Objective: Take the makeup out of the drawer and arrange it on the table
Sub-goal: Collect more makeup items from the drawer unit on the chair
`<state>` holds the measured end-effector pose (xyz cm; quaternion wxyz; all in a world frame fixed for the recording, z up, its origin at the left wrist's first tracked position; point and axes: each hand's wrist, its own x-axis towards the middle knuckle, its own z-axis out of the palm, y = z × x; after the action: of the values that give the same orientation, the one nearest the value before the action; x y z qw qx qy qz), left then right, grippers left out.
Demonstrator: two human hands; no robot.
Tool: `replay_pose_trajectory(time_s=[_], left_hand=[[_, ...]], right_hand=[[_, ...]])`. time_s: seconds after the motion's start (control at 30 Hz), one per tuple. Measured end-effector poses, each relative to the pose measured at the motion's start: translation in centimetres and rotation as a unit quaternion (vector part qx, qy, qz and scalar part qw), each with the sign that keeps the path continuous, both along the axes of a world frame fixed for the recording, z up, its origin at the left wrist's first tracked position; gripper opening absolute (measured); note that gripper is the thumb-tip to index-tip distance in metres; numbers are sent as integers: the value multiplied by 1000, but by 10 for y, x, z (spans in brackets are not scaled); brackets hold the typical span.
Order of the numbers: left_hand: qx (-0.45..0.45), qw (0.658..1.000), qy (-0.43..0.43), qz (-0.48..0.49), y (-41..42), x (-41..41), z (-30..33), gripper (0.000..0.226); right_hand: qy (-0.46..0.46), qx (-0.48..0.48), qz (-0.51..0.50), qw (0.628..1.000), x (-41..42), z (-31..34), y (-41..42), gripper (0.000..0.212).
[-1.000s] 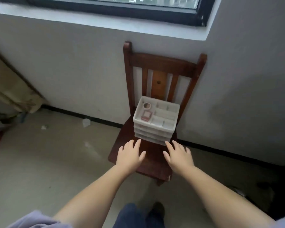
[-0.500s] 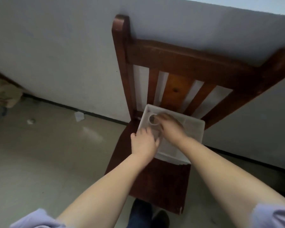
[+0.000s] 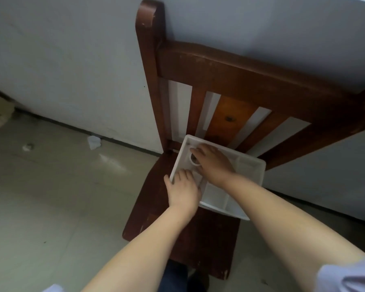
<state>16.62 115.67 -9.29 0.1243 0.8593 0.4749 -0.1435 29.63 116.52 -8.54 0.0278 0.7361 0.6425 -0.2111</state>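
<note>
Head view: a small round white makeup pot (image 3: 193,160) sits in the far-left compartment of a white divided organizer tray (image 3: 251,165), which stands on the seat of a dark wooden chair (image 3: 219,66) against a pale wall. The right hand (image 3: 212,163) lies directly over the pot, fingers spread and pointing toward the tray's far-left corner, fingertips touching its rim; whether they have closed around it cannot be told from here, and no firm hold shows. The pot lies just under and ahead of those fingertips, so the right hand looks the nearer one for the lift, and the likely way out is straight up past the compartment dividers.

The left hand (image 3: 183,190) rests in the near-left compartment, its fingers curled down inside against the tray's left wall; anything beneath it is hidden, and whether it is holding an item or only steadying the tray is unclear.

The nearer compartments to the right show only bare white dividers. The chair's slatted back rises close behind the tray. On the tiled floor (image 3: 51,197) to the left lies a crumpled white scrap (image 3: 93,142) near the skirting. No table is in sight.
</note>
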Motion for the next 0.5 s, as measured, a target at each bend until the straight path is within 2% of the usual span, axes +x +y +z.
replay_pose_trajectory(time_s=[0.27, 0.4, 0.5], left_hand=[[25, 998, -50, 1, -5, -24, 33, 49], [-17, 984, -166, 65, -19, -57, 67, 48], [-21, 970, -216, 107, -45, -85, 89, 46]], right_hand=[[93, 86, -89, 988, 3, 41, -30, 62], [104, 107, -113, 982, -13, 71, -67, 56], [105, 115, -92, 984, -36, 89, -100, 51]])
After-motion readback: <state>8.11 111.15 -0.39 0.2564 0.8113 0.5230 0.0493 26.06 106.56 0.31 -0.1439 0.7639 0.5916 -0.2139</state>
